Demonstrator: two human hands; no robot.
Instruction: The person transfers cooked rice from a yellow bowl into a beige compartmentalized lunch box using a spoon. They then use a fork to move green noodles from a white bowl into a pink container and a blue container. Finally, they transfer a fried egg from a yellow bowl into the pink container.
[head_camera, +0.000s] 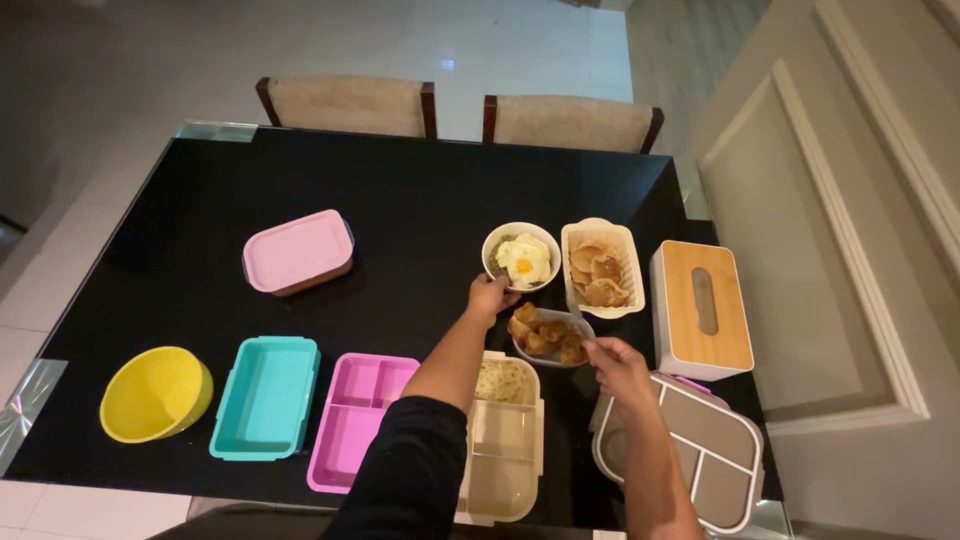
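Observation:
My left hand (488, 297) grips the near rim of a white bowl (497, 244) that holds a fried egg (524, 262). My right hand (612, 362) touches the near right edge of a small clear bowl (522, 352) of browned fried pieces, its fingers pinched at the rim. Below my left arm lies a beige divided lunch box (505, 455) with noodles (500, 380) in its far compartment. A white rectangular dish (627, 262) of round crackers stands just beyond the fried pieces.
On the black table (400, 200) stand a closed pink box (297, 251), a yellow bowl (155, 393), a teal tray (266, 396), a pink divided tray (350, 420), a grey divided lid (700, 450) and a wood-topped tissue box (702, 305). Two chairs (350, 104) sit at the far edge.

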